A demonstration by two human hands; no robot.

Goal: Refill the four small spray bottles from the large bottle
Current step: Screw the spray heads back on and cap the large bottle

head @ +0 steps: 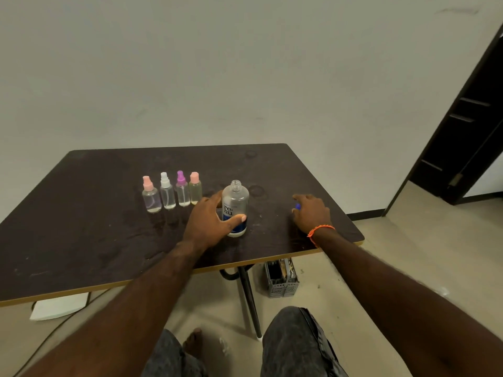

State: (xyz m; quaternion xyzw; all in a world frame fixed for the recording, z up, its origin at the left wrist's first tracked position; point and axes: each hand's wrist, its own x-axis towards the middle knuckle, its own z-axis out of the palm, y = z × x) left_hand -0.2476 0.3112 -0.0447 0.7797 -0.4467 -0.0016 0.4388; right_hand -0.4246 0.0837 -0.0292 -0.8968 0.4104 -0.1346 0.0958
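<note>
The large bottle (235, 208) stands upright near the middle of the dark desk (81, 227), its neck open with no cap on it, and it looks nearly empty of liquid. The left hand (209, 223) grips it low on the body, fingers curled round the far side and the thumb pressed across the blue label in front. To the right and well apart from the bottle, the right hand (310, 212) rests on the desk with its fingers curled over a small blue cap (298, 206), of which only a sliver shows; the fingers appear to hold it, though the grip itself is hidden. An orange band (318, 232) circles that wrist. Behind and left of the large bottle, four small spray bottles stand upright in a close row, all capped: a pink-topped one (150, 195) at the left end, then a white-topped one (166, 191), a purple-topped one (182, 189), and a second pink-topped bottle (195, 188) just beside the left hand's fingers. Under the desk's near edge a grey basket (281, 281) sits on the floor.
</note>
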